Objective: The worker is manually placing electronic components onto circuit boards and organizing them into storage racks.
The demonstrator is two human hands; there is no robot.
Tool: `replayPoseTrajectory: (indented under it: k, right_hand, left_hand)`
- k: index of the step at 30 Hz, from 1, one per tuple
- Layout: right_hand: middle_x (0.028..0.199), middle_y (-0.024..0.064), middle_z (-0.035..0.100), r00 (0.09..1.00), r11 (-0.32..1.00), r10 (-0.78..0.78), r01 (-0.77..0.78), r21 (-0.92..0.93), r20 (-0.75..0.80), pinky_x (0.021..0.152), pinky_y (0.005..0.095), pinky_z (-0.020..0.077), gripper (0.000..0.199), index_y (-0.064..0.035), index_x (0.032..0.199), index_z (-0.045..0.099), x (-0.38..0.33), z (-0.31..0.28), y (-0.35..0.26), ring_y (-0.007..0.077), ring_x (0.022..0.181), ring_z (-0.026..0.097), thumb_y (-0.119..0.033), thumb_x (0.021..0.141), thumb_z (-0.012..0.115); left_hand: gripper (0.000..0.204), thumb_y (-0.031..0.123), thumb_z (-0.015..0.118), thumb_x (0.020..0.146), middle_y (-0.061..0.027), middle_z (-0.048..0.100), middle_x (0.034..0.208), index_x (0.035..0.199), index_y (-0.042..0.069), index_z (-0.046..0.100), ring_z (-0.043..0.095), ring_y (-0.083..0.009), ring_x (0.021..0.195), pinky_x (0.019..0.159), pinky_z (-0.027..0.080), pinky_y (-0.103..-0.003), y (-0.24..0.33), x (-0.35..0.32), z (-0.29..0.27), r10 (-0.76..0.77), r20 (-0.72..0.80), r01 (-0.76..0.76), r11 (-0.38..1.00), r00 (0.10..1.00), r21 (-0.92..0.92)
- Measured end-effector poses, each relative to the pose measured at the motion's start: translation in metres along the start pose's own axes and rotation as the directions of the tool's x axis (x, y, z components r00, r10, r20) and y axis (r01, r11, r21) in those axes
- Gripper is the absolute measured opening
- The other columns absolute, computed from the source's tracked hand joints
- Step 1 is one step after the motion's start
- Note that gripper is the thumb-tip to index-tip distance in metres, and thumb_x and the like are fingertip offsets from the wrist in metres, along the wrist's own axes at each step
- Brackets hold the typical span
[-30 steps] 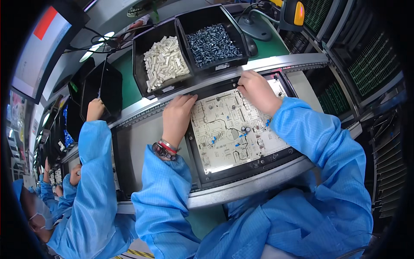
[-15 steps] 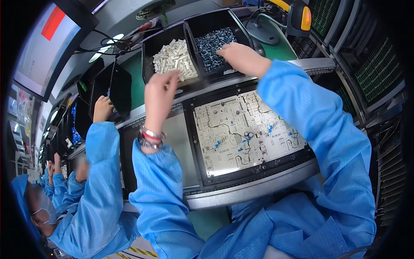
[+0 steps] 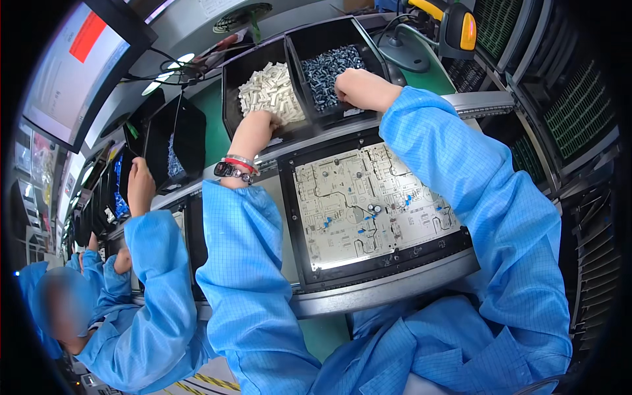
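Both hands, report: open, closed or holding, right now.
Left hand: fingers bent down at the white parts; grip cannot be told.
Right hand: fingers bent down at the dark blue parts; grip cannot be told.

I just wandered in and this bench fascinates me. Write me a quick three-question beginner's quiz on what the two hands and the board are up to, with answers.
1. Multiple choice: what lies in the bin that the wearer's left hand reaches to?
A) white parts
B) yellow cables
C) green discs

2. True or false: the wearer's right hand rests on the circuit board.

3. Fill the gap: the circuit board lies in a ____ frame.

Key:
1. A.
2. False; it is at the second bin, with the dark blue parts.
3. Black.
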State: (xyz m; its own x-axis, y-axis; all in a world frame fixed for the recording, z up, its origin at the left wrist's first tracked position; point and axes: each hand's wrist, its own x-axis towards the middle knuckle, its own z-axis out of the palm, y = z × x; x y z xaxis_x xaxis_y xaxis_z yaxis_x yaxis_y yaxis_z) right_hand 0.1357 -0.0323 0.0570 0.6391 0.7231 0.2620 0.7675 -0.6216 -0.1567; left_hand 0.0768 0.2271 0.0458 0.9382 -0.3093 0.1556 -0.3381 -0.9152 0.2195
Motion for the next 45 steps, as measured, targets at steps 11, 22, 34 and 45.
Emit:
replayPoseTrajectory:
  k: [11, 22, 34, 45]
  right_hand:
    - [0.081, 0.0158, 0.064, 0.991, 0.992, 0.080, -0.089, 0.085, 0.109, 0.072, 0.0356, 0.0489, 0.021, -0.0011, 0.081, 0.066, -0.015, -0.013, 0.007, 0.0303, 0.081, 0.062, 0.006, 0.067, 0.052]
    - [0.080, 0.0040, 0.063, 0.959, 0.629, 0.029, -0.236, 0.741, 0.281, 0.065, 0.0199, 0.0485, 0.011, -0.0005, 0.087, 0.063, -0.112, -0.011, -0.073, 0.0065, 0.072, 0.059, -0.003, 0.076, 0.062]
    - [0.083, 0.0063, 0.059, 0.974, 0.790, -0.227, 0.196, 0.581, -0.020, 0.069, 0.0307, 0.0485, 0.010, -0.0033, 0.081, 0.063, -0.148, 0.044, -0.147, 0.0222, 0.078, 0.058, -0.004, 0.071, 0.066]
    - [0.078, 0.0056, 0.059, 0.974, 0.858, -0.225, 0.201, 0.472, -0.006, 0.069, 0.0324, 0.0465, 0.010, -0.0046, 0.079, 0.064, -0.150, 0.043, -0.150, 0.0236, 0.078, 0.055, -0.007, 0.070, 0.067]
  left_hand:
    - [0.025, -0.002, 0.063, 0.069, -0.0095, 0.064, 0.075, 0.094, 0.004, 0.066, 0.061, -0.0162, 0.065, 0.061, 0.048, -0.026, 0.032, -0.012, -0.010, -0.096, -0.362, -0.036, 0.939, 0.927, -0.341]
    - [0.016, 0.005, 0.062, 0.081, -0.0068, 0.064, 0.086, 0.096, -0.001, 0.060, 0.061, -0.0115, 0.074, 0.066, 0.047, -0.020, 0.094, -0.110, 0.017, -0.355, 0.083, 0.167, 0.213, 0.931, -0.963]
    - [0.008, -0.002, 0.061, 0.079, -0.0169, 0.057, 0.112, 0.087, -0.001, 0.060, 0.061, -0.0217, 0.095, 0.085, 0.047, -0.027, 0.094, -0.116, 0.033, -0.305, -0.062, -0.059, 0.019, 0.950, -0.998]
    - [0.024, 0.004, 0.069, 0.073, -0.0057, 0.065, 0.092, 0.097, 0.001, 0.066, 0.059, -0.0096, 0.084, 0.076, 0.045, -0.021, 0.096, -0.117, 0.029, -0.440, -0.063, -0.035, 0.071, 0.896, -0.997]
